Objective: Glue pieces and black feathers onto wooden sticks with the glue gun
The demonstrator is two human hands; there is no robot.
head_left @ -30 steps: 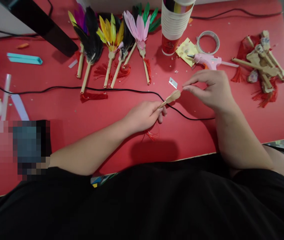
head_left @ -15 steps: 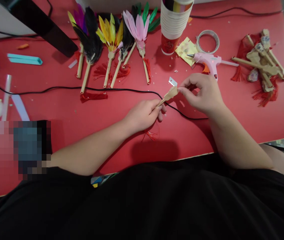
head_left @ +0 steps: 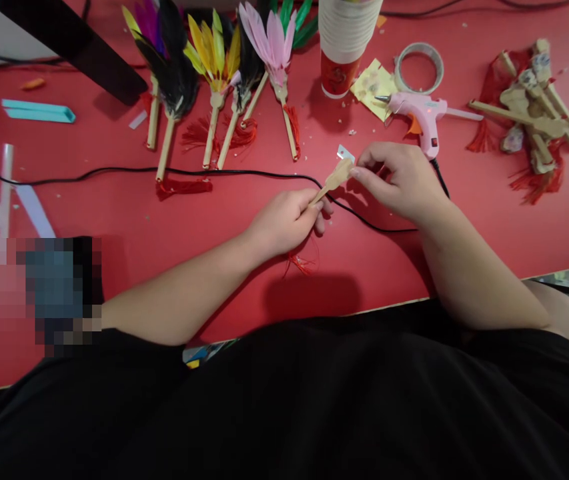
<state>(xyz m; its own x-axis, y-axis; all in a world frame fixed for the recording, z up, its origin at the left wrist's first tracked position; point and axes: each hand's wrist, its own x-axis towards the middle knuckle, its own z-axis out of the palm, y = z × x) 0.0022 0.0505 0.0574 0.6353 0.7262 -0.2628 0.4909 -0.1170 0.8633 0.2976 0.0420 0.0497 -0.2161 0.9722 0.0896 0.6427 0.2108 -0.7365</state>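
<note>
My left hand (head_left: pixel 287 220) is closed round the lower end of a small wooden stick (head_left: pixel 333 181), with a red tassel (head_left: pixel 300 264) hanging out under the palm. The stick's flat top tilts up to the right. My right hand (head_left: pixel 399 180) pinches that top between thumb and fingertips. Both hands hover just above the red table (head_left: pixel 129 220), over a black cable (head_left: pixel 114 173). A small white scrap (head_left: pixel 345 153) lies just behind the stick's tip.
Several finished feather sticks (head_left: pixel 214 67) with red tassels lie at the back. A stack of paper cups (head_left: pixel 344 40), a tape roll (head_left: pixel 418 68), a pink glue gun (head_left: pixel 420 113) and a pile of bare wooden sticks (head_left: pixel 529 113) lie behind and right. Tape and strips (head_left: pixel 9 200) sit left.
My right hand has closed its fingers onto the stick's top, moving slightly left. The view has shifted a little, so the table objects sit higher in the frame.
</note>
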